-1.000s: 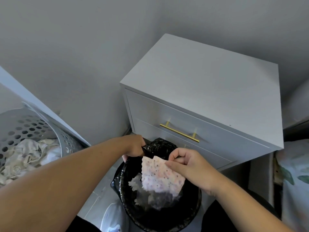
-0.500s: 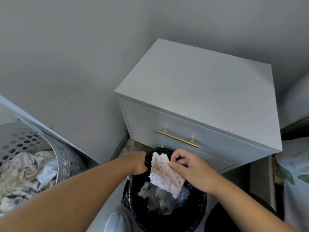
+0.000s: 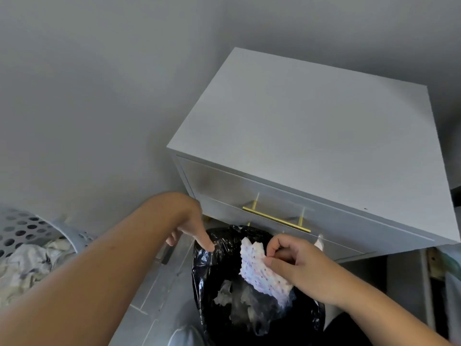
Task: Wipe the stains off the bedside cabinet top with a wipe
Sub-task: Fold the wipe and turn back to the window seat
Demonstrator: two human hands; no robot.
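Head view: the wipe [image 3: 262, 270] is pinched in the closed right hand [image 3: 299, 265] over the black bin liner [image 3: 224, 248], below the bedside cabinet [image 3: 311, 136]. The liner's rim is touched by the left hand [image 3: 192, 221], fingers loosely spread, nothing gripped.

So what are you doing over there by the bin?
A person is throwing away a used wipe. The right hand pinches the spotted wipe over the open bin with its black bag, while the left hand touches the bag's rim with a fingertip. The wipe has not been dropped yet. The white bedside cabinet behind looks bare on top, with no obvious stains visible.
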